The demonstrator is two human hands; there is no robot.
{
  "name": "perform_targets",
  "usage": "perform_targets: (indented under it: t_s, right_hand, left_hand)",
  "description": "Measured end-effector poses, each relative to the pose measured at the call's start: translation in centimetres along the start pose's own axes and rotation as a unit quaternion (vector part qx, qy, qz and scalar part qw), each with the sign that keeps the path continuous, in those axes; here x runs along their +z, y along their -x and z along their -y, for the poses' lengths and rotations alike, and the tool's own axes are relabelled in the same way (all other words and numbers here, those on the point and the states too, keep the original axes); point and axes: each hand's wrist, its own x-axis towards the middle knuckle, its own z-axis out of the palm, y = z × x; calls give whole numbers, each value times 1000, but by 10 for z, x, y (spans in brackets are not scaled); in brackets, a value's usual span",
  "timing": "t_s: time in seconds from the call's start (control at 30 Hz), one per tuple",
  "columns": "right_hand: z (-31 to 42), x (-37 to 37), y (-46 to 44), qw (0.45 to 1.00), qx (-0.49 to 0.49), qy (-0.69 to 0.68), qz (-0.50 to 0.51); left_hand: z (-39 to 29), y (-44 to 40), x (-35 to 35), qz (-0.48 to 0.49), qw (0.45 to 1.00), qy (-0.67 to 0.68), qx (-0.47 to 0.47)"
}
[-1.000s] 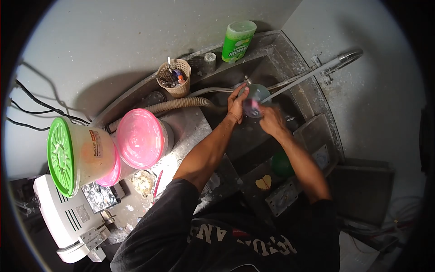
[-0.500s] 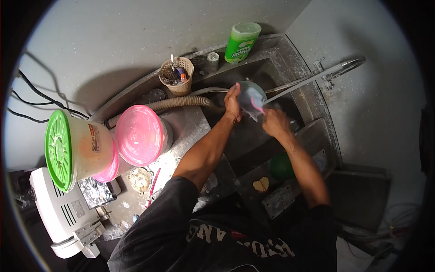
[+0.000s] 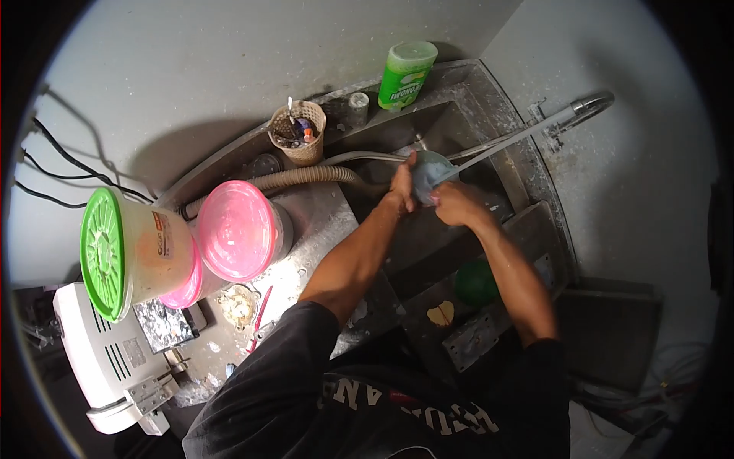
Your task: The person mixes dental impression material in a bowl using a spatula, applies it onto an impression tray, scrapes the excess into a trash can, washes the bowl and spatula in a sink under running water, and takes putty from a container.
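My left hand [image 3: 403,186] grips the side of a pale green bowl [image 3: 430,170] above the sink basin. Whitish, watery stuff shows inside the bowl. My right hand [image 3: 457,203] is closed at the bowl's near rim, around a thin pink tool [image 3: 434,200]. Only a bit of the pink shows, so I cannot tell whether it is a spatula or a brush. The long faucet spout [image 3: 520,139] reaches down to the bowl's right edge.
A green soap bottle [image 3: 408,75] and a woven cup of small tools [image 3: 299,134] stand along the sink's back ledge [image 3: 470,75]. A ribbed hose [image 3: 306,176] runs into the basin. Lidded tubs [image 3: 237,230] and a white machine [image 3: 103,359] occupy the left. A green round object [image 3: 475,281] lies near my right forearm.
The bowl and both hands have shifted slightly right and down. My right hand has moved in against the rim, and most of the pink tool is now hidden.
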Motion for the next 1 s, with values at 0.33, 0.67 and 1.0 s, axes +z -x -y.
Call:
perform_targets:
  t_s: [0.33, 0.67, 1.0]
  right_hand:
    - [-41, 16, -17, 936, 104, -333, -39]
    - [-34, 54, -59, 574, 264, -775, -29]
    - [-48, -2, -8, 930, 105, -263, -234]
  left_hand:
    - [-13, 62, 45, -388, 704, -531, 268]
    - [-42, 97, 33, -362, 735, -427, 382]
    - [-25, 88, 6, -5, 999, 36, -6]
